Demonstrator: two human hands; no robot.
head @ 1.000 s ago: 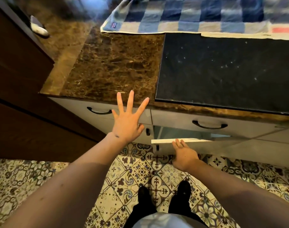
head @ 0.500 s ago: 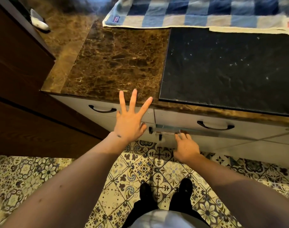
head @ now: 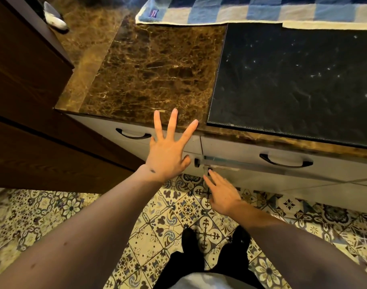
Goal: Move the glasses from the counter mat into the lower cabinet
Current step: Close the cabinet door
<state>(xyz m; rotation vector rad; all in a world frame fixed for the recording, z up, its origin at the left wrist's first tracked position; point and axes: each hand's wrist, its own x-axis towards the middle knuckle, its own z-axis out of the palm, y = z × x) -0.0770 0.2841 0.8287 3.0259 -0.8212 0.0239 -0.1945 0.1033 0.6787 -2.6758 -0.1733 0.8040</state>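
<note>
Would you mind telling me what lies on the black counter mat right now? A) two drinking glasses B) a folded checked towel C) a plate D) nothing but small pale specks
D: the black counter mat carries only small pale specks; the checked towel lies behind it.

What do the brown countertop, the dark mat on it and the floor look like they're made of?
Countertop: polished stone, probably marble; brown with pale veins and a sheen. Mat: looks like dark leather or imitation leather; a stitched seam runs along its edge and the surface is matte with faint mottling. Floor: patterned tiles, likely ceramic; square joints and repeating floral prints.
</note>
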